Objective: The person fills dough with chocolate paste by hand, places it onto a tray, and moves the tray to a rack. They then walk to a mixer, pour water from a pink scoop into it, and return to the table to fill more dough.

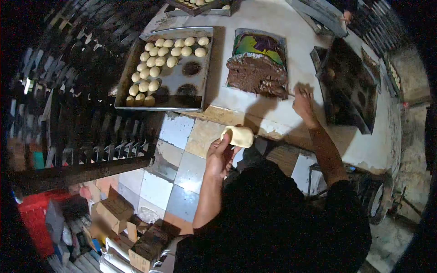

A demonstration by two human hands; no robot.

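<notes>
- Far left, low down: cardboard boxes (114, 211) sit on the tiled floor (182, 177), well away from the work.
- Up on the tabletop (273, 18), a baking tray (202, 68) is partly filled. Rows of pale dough balls (154, 61) are packed into its left part, while the right part is bare with a few dark round patches.
- Now the left hand (220, 157): it is raised off the tabletop edge, above the floor, with fingers and thumb curled round a flattened dough piece (239, 135). The piece is held up and looks open and unfilled from here.
- Just right of the tray lies a slab of brown filling (257, 75) on its bright wrapper (257, 45), with the near edge ragged.
- The right hand (302, 105) is closed round a thin tool (289, 95), stick or blade, too small to tell. Its tip meets the slab's right edge.
- My read: this is the scooping step, taking a dab of filling for the dough waiting in the other hand.
- The next move calls for a modest portion carried across to the middle of the dough piece, with the left palm kept cupped so the edges can be drawn over it.
- Far right: a dark tray (350, 82), its contents hard to make out.
</notes>
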